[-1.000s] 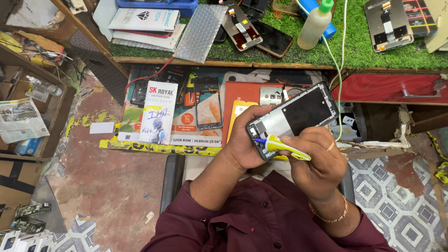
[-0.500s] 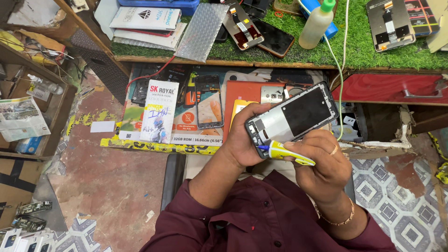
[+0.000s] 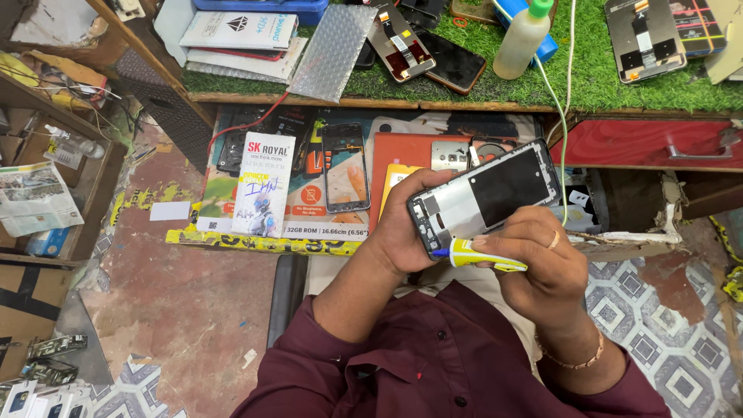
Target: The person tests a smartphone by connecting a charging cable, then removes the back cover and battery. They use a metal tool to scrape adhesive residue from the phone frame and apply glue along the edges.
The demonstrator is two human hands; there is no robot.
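My left hand (image 3: 406, 228) grips an opened phone frame (image 3: 486, 195), tilted, its silver and black inside facing up. My right hand (image 3: 534, 259) pinches a small yellow and white glue tube (image 3: 481, 255) with a blue nozzle, the tip touching the frame's lower left edge. A ring sits on one finger and a thin bracelet on the right wrist. Both hands are held over my lap, in front of a low shelf, with maroon sleeves below them.
A workbench with green turf (image 3: 542, 77) holds phone screens, a dark phone (image 3: 453, 66), a squeeze bottle (image 3: 525, 39) and bubble wrap (image 3: 337, 50). Below lie a white phone-part box (image 3: 265, 186), a phone frame (image 3: 345, 166) and a red drawer (image 3: 658, 143). Shelves stand at left.
The glue tube's tip has slid slightly left along the frame's lower edge. The left hand keeps the frame almost still.
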